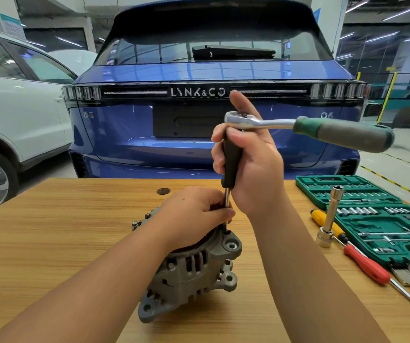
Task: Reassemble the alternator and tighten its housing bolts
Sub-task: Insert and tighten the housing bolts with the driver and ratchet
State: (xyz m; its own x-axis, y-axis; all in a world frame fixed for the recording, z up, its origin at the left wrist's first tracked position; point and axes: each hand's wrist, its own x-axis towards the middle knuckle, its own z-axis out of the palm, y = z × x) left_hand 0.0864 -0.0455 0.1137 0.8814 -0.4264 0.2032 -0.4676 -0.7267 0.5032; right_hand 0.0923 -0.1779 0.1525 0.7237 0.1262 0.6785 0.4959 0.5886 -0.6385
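Garage counter [50,219] of wood, blue car behind. Alternator [194,271] lies mid-counter. Left hand [194,211] pinches the extension [227,201] at a housing bolt; right hand [250,167] grips its black sleeve under the ratchet [297,127]. Risk: a tilted extension could slip off and round the bolt.

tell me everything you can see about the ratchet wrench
The ratchet wrench is held up above the alternator. It has a shiny chrome head and neck and a thick dark green and grey handle that sticks out level toward the right, touched by nothing. From under its head a black-sleeved extension runs down and narrows to a bare metal shaft that reaches the top of the housing. The right hand grips the black sleeve with a finger raised behind the head; the left hand pinches the shaft near its lower end.
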